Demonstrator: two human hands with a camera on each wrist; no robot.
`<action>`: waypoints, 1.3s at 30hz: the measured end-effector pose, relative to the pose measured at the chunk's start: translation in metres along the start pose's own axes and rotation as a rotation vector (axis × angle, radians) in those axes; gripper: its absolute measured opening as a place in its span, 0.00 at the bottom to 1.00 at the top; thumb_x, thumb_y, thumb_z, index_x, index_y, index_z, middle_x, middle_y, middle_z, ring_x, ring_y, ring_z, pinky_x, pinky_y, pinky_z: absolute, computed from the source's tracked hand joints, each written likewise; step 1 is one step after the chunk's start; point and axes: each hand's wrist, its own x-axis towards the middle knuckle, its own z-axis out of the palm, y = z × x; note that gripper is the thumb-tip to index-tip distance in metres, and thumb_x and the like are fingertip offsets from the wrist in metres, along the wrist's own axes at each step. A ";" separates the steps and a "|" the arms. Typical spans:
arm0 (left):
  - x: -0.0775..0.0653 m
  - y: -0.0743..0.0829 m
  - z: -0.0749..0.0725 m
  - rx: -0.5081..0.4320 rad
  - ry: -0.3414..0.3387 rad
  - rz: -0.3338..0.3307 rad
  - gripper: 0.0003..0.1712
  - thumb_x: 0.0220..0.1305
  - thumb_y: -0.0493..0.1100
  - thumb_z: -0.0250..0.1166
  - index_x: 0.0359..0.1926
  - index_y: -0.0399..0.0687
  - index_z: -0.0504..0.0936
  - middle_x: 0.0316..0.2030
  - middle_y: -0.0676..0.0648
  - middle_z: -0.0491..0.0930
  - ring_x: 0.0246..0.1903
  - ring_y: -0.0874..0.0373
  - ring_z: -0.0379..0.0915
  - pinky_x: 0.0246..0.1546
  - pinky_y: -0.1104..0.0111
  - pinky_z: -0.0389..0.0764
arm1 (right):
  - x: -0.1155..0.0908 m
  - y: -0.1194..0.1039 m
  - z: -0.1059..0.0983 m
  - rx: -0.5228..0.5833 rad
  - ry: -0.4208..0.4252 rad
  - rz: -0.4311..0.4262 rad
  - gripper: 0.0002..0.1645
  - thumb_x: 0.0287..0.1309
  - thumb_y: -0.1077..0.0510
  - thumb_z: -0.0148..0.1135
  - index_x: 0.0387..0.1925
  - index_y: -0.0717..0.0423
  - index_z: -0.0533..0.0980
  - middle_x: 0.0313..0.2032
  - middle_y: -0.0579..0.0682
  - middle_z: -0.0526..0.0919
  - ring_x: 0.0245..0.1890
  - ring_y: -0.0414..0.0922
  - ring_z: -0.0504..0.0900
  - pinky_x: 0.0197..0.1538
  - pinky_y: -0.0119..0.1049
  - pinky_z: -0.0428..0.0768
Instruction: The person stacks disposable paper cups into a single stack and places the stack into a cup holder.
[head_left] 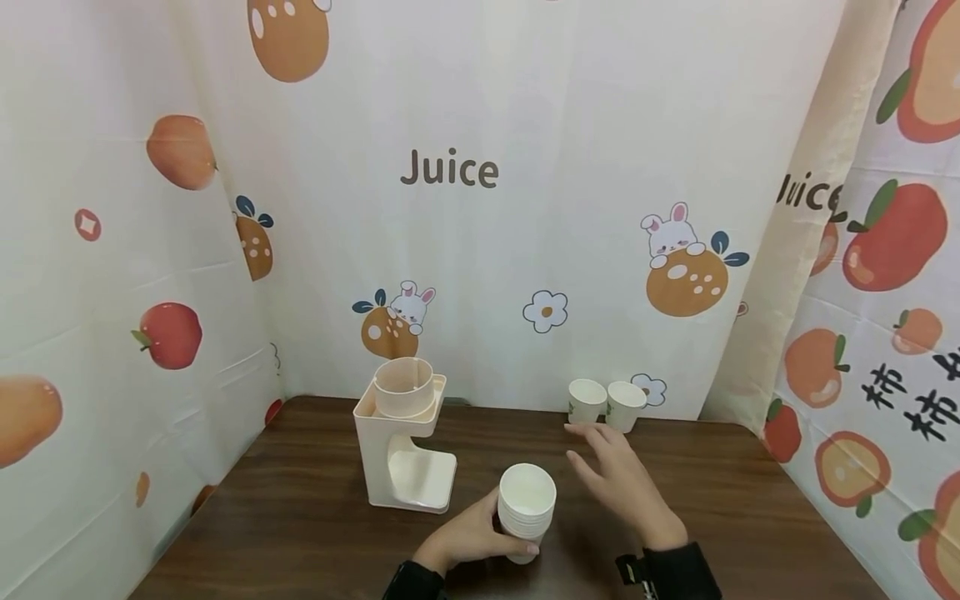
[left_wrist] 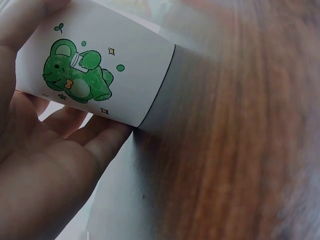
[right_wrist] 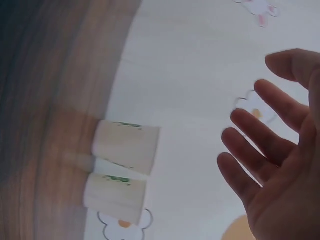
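Note:
A stack of white paper cups (head_left: 527, 500) is near the front middle of the table, and my left hand (head_left: 480, 531) grips it with fingers and thumb around its side. In the left wrist view a green cartoon bear shows on the lowest cup (left_wrist: 85, 65). My right hand (head_left: 622, 479) is held above the table with fingers extended and nothing in them. Beyond it, two separate paper cups, a left cup (head_left: 586, 402) and a right cup (head_left: 625, 406), stand upright side by side at the back. The right wrist view shows the fingers apart from both cups.
A cream-coloured dispenser stand (head_left: 378, 458) with a round holder (head_left: 405, 388) on top stands left of the stack. The dark wooden table (head_left: 300, 500) ends at a printed fruit curtain (head_left: 480, 250) behind, with curtains on both sides.

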 end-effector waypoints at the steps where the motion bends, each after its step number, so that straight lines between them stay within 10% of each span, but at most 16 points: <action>1: 0.000 0.000 0.000 -0.003 -0.002 0.003 0.48 0.57 0.44 0.77 0.73 0.57 0.59 0.59 0.55 0.73 0.60 0.56 0.69 0.62 0.50 0.65 | 0.001 0.003 0.003 -0.009 0.010 -0.002 0.23 0.60 0.62 0.71 0.57 0.58 0.79 0.52 0.56 0.79 0.55 0.56 0.76 0.52 0.56 0.77; 16: 0.000 0.000 0.001 0.003 0.019 -0.002 0.48 0.55 0.43 0.78 0.72 0.59 0.61 0.58 0.56 0.74 0.60 0.58 0.69 0.63 0.51 0.63 | 0.026 0.050 0.028 -0.110 0.016 0.045 0.22 0.61 0.62 0.68 0.56 0.63 0.78 0.51 0.63 0.78 0.53 0.60 0.78 0.50 0.56 0.79; 28: 0.000 0.000 0.002 0.000 0.007 0.012 0.48 0.56 0.43 0.77 0.72 0.60 0.60 0.59 0.56 0.74 0.60 0.58 0.68 0.64 0.50 0.62 | 0.054 0.075 0.031 -0.227 -0.147 0.213 0.27 0.66 0.53 0.64 0.63 0.57 0.75 0.62 0.67 0.72 0.59 0.68 0.72 0.52 0.64 0.75; 39: -0.001 0.000 0.002 -0.005 0.009 0.016 0.47 0.56 0.42 0.77 0.72 0.59 0.60 0.58 0.56 0.74 0.60 0.57 0.69 0.63 0.51 0.63 | 0.075 0.100 0.043 -0.299 -0.182 0.142 0.27 0.63 0.53 0.67 0.62 0.55 0.76 0.59 0.65 0.75 0.58 0.65 0.74 0.55 0.63 0.74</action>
